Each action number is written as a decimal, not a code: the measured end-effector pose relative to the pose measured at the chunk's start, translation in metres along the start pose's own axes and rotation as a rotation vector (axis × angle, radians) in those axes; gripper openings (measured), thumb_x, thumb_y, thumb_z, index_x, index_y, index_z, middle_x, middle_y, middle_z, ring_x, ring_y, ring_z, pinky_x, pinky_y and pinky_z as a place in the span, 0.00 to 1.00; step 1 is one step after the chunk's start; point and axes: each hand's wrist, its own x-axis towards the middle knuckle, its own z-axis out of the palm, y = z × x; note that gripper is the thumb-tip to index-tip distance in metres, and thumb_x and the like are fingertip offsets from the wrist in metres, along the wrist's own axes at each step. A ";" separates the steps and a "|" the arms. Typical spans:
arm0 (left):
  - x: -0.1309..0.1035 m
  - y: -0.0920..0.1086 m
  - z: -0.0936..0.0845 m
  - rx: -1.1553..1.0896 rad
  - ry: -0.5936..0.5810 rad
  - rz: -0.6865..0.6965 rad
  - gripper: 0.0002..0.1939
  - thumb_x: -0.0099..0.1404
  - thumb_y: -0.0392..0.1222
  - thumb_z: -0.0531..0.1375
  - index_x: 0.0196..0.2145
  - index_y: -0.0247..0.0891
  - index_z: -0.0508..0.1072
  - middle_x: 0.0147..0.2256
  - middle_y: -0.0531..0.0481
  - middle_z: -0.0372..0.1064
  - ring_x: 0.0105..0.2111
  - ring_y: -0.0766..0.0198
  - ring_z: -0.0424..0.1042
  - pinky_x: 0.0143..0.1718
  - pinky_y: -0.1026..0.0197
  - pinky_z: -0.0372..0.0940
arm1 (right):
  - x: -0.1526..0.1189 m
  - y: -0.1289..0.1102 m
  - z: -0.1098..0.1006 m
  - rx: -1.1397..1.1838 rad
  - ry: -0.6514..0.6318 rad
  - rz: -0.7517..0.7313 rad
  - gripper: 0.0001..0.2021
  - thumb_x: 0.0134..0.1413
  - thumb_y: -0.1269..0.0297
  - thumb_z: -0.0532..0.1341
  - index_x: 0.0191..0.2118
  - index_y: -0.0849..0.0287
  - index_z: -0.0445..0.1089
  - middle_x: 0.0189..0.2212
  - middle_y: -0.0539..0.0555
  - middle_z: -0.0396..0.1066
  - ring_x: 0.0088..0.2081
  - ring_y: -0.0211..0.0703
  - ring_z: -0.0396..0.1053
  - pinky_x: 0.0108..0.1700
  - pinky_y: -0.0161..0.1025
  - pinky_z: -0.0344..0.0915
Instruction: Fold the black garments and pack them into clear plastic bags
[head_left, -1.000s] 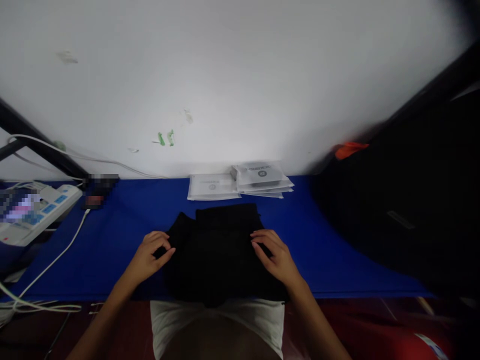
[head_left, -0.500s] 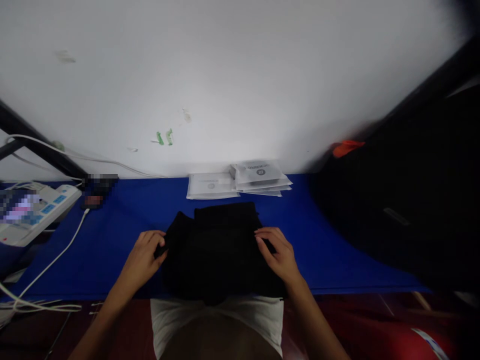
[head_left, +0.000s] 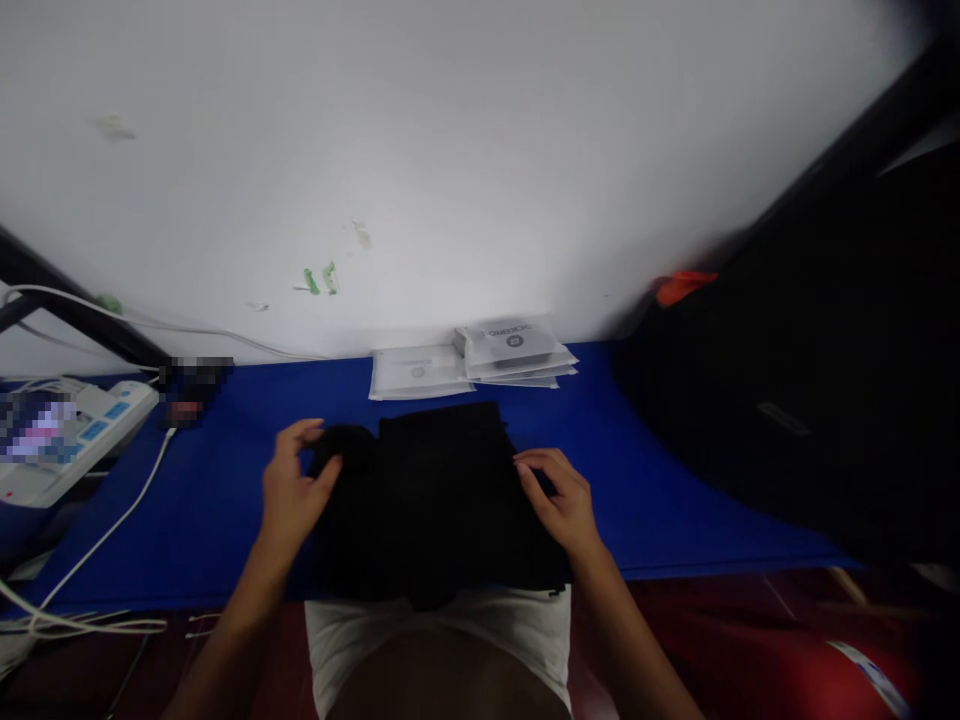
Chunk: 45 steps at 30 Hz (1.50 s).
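A dark, partly folded black garment (head_left: 442,500) lies on the blue-covered table in front of me, its lower edge at the table's near side. Its exact kind is hard to make out in the dim light. At the upper left, my left hand (head_left: 294,490) is closed on a bunched part of the cloth, thumb below and fingers above. My right hand (head_left: 559,495) pinches the garment's right edge between thumb and fingers.
Behind the garment, against the wall, lie several frosted zip bags (head_left: 517,345) and a flatter one (head_left: 420,372). A white power strip (head_left: 90,440) with cables stands at the left. A large black object (head_left: 795,400) fills the right side.
My left hand has moved up, lifting and bunching the garment's upper left part. My right hand stays at the right edge. The view has shifted slightly.
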 end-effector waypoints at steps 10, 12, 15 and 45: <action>-0.031 -0.006 0.017 0.017 -0.275 0.166 0.16 0.69 0.48 0.55 0.52 0.43 0.68 0.50 0.45 0.70 0.51 0.54 0.69 0.55 0.47 0.63 | 0.000 0.001 0.000 0.008 -0.030 0.024 0.06 0.63 0.63 0.58 0.36 0.53 0.71 0.34 0.54 0.75 0.38 0.48 0.73 0.41 0.47 0.71; -0.037 -0.014 0.014 0.061 -0.121 0.046 0.16 0.69 0.51 0.55 0.50 0.41 0.68 0.50 0.43 0.67 0.52 0.52 0.67 0.55 0.47 0.64 | 0.001 0.002 0.001 0.015 -0.031 0.023 0.06 0.63 0.63 0.58 0.35 0.54 0.71 0.34 0.55 0.75 0.38 0.48 0.73 0.41 0.47 0.71; -0.046 -0.026 0.017 0.185 -0.099 -0.067 0.21 0.65 0.58 0.58 0.46 0.40 0.70 0.52 0.40 0.64 0.56 0.45 0.62 0.57 0.40 0.60 | 0.002 0.002 0.001 0.020 -0.031 0.013 0.05 0.63 0.64 0.58 0.36 0.54 0.71 0.34 0.54 0.75 0.38 0.47 0.73 0.41 0.46 0.70; -0.035 0.052 0.060 0.107 -0.536 0.520 0.10 0.63 0.37 0.60 0.43 0.41 0.74 0.42 0.44 0.74 0.45 0.53 0.71 0.44 0.49 0.66 | 0.002 -0.008 -0.003 -0.011 -0.154 -0.066 0.09 0.61 0.65 0.59 0.47 0.53 0.69 0.42 0.58 0.74 0.45 0.50 0.72 0.46 0.50 0.71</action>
